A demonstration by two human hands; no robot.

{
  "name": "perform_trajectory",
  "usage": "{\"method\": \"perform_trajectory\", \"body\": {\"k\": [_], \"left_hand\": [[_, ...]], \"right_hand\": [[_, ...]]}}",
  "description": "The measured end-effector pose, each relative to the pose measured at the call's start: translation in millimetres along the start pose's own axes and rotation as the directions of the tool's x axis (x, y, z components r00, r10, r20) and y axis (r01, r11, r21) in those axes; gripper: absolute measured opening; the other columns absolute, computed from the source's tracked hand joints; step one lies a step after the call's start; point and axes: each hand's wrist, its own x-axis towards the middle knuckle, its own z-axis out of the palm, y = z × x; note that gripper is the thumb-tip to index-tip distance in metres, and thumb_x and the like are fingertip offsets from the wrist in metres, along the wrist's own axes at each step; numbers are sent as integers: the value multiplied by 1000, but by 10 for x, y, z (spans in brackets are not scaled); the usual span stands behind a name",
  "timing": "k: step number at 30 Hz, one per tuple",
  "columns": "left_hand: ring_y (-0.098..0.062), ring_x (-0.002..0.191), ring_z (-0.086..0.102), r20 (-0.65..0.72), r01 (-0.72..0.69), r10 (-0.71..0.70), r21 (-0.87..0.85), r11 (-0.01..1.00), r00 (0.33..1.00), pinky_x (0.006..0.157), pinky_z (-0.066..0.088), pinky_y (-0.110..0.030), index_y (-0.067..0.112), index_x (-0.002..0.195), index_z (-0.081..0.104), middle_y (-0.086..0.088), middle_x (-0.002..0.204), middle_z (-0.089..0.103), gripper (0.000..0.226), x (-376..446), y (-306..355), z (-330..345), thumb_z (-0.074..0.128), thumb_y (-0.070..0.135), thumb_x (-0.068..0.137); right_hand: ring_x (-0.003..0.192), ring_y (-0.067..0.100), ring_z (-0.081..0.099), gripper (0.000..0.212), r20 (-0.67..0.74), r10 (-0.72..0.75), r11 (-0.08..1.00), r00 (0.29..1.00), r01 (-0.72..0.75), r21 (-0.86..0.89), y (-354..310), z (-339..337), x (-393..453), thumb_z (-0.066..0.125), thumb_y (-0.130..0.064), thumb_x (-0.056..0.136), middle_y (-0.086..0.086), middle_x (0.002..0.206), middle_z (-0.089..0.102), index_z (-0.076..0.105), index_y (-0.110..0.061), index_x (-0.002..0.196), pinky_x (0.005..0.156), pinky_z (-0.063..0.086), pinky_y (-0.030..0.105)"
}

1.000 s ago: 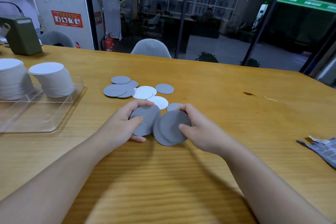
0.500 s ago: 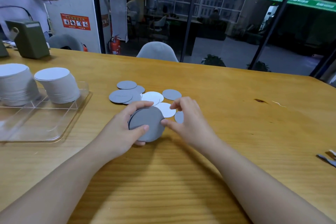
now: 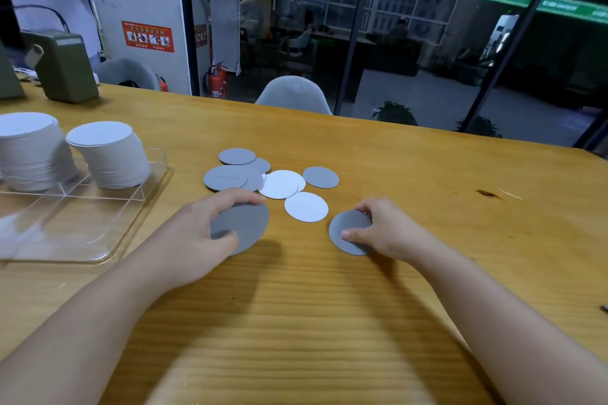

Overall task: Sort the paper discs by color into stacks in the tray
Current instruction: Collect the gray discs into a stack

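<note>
My left hand (image 3: pixel 197 233) grips a small stack of grey paper discs (image 3: pixel 245 227) just above the table. My right hand (image 3: pixel 385 233) pinches a single grey disc (image 3: pixel 345 233) lying to the right of it. Behind both hands is a loose pile of grey discs (image 3: pixel 227 176) and white discs (image 3: pixel 306 206). At the left stands a clear tray (image 3: pixel 98 233) holding two tall stacks of white discs (image 3: pixel 108 154); its near compartments hold nothing.
A wooden table (image 3: pixel 329 306) carries everything. A green box (image 3: pixel 65 66) stands at the far left edge, and a person in white is behind it. A grey chair (image 3: pixel 294 95) sits at the table's far side, before a glass wall.
My right hand has left the stack in my left hand and moved right onto a separate grey disc. My left hand keeps its grey stack.
</note>
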Motion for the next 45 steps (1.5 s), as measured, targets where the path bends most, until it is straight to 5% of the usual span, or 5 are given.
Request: {"method": "perform_trajectory", "body": {"k": [10,17,23,32,45], "left_hand": [[6,72,54,12,16,-14,-112,994,1000,57,46,-15,55,106,51,45,98,46,52,55,-21,101,52,5,88],[-5,55,55,-24,56,-62,-179,982,998,49,49,-22,58,98,51,33,100,50,53,97,-78,82,55,7,87],[-21,41,56,-49,73,-87,-229,971,995,54,50,-27,56,100,53,17,112,48,54,144,-108,90,53,3,88],[-28,50,62,-49,91,-107,-261,961,993,63,54,-35,58,100,58,17,117,48,54,154,-125,108,52,5,90],[-23,99,54,-182,84,-191,-476,875,965,55,58,-34,44,91,63,17,111,48,54,199,-104,92,43,-6,88]], "right_hand": [[92,21,48,16,-174,-99,992,980,111,64,-254,-86,377,49,-20,96,8,113,51,44,-17,111,63,34,28],[121,30,35,30,-132,12,978,991,-40,-205,-472,-18,916,43,-15,95,13,115,54,46,-5,123,94,39,36],[105,28,52,32,8,14,980,1000,-12,-200,-517,-58,1034,52,-11,88,12,114,57,48,-9,119,74,43,32],[121,29,36,45,-95,21,961,995,-46,-271,-439,-46,1066,57,-27,90,13,133,38,43,-8,129,87,39,33],[89,8,40,19,-340,-397,887,853,452,97,-520,16,478,36,-11,100,-2,106,43,51,-10,112,70,30,15]]}}
